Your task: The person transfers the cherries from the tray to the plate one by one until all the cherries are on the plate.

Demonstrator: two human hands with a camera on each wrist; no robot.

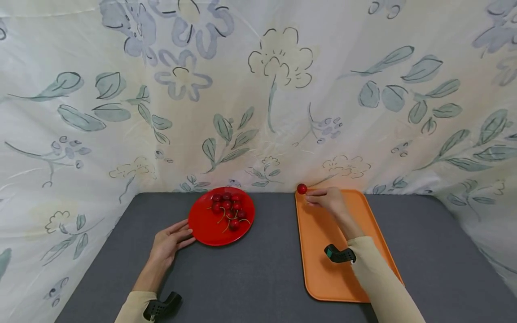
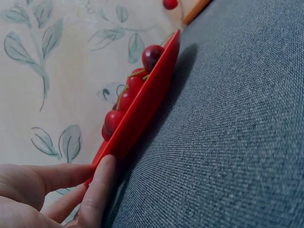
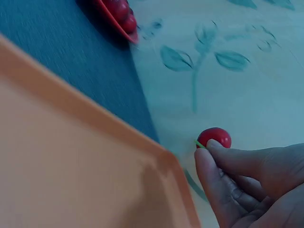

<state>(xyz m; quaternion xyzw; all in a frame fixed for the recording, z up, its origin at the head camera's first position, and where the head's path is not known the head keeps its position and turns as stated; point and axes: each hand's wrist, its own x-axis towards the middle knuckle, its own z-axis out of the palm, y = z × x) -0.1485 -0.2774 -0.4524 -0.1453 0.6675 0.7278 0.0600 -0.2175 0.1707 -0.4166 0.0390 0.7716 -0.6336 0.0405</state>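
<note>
A red plate [image 1: 203,226] holds several dark red cherries [image 1: 227,205] with stems, left of the middle of the table. My left hand [image 1: 167,242] grips the plate's near left rim; in the left wrist view its fingertips pinch the rim [image 2: 151,107]. Over the far left corner of an orange tray [image 1: 319,280], my right hand [image 1: 330,201] pinches a single cherry [image 1: 301,189] between thumb and fingers. A bit of green stem [image 3: 199,143] shows at the fingertips in the right wrist view. That cherry [image 3: 215,137] hangs above the tray's rim, apart from it.
Dark grey cloth [image 1: 266,264] covers the table between plate and tray. Behind the far edge hangs a pale curtain [image 1: 242,89] with flower patterns. A black wrist strap [image 1: 341,255] sits on the right sleeve, with another [image 1: 161,307] on the left.
</note>
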